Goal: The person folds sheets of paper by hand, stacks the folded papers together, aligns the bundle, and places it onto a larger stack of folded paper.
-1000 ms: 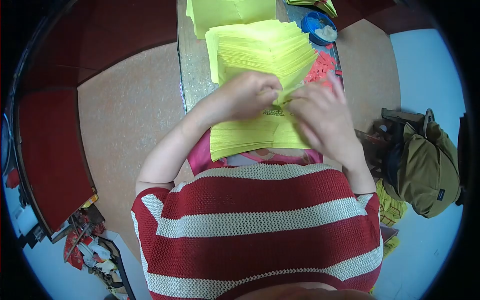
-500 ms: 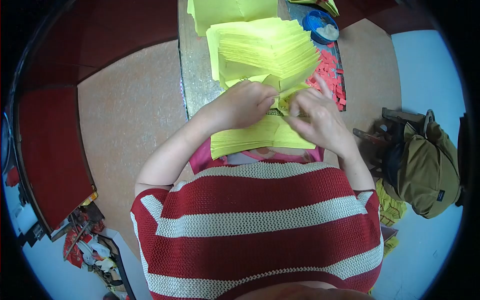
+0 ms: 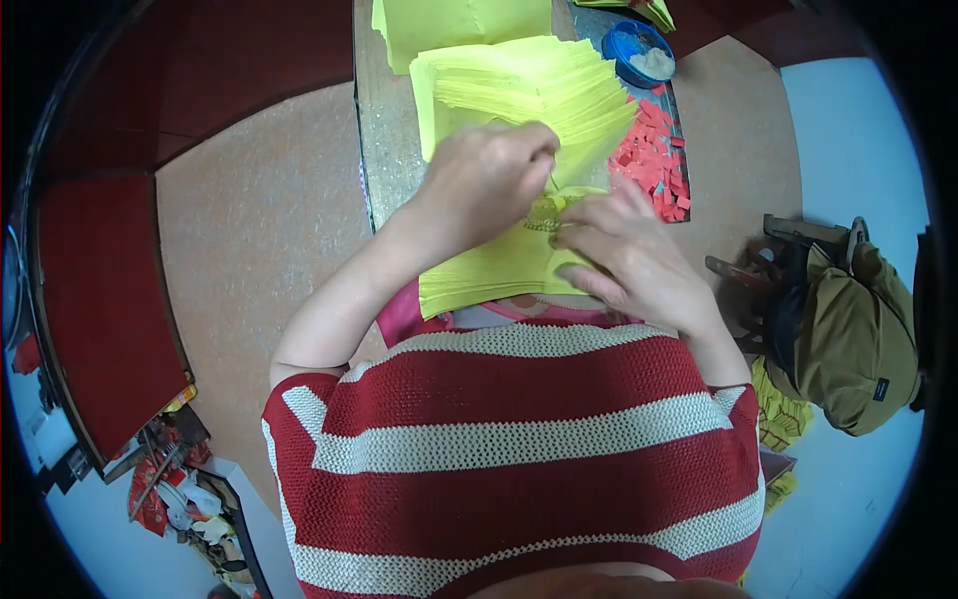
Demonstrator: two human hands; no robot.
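Note:
My left hand is closed in a pinch above the yellow paper, slightly blurred. A thin pale sliver shows under its fingertips, too small to name. My right hand rests on the near yellow paper stack, thumb and fingers apart, fingertips at a patch of dark print. The near stack lies by my lap, and its sheets are partly hidden by both hands. Just beyond, a thick fanned stack of yellow paper stands on the table.
More yellow sheets lie at the table's far end. At the right edge are small red paper pieces and a blue bowl with whitish stuff inside. An olive backpack hangs on a chair at right. The worn tabletop shows at left.
My left hand has lifted up and away from the near stack. My right hand has shifted slightly left and down, its fingers spreading onto the paper.

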